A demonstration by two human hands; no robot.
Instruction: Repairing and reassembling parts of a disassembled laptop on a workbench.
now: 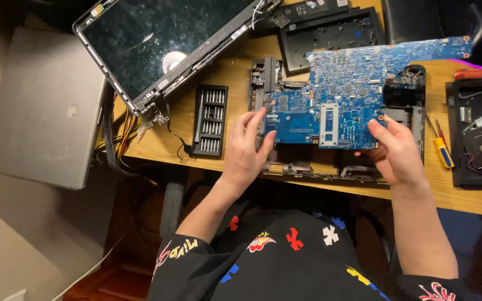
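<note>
Left hand (245,146) and right hand (398,151) each take a grip on one lower edge of the large blue rectangular circuit board (341,97), held just above the black plastic laptop base frame (319,167) on the wooden surface (235,78). Risk, as judged: fingertip-only edge holds could let the board tilt, snag on the frame, or flex. Labels: a small pale sticker strip sits at the top corner of the detached dark screen panel (157,39); a black rectangular bit case (210,120) lies left of the frame.

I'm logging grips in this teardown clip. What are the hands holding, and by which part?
Both hold the blue circuit board: left hand at its lower left corner, right hand at its lower right edge.
</note>
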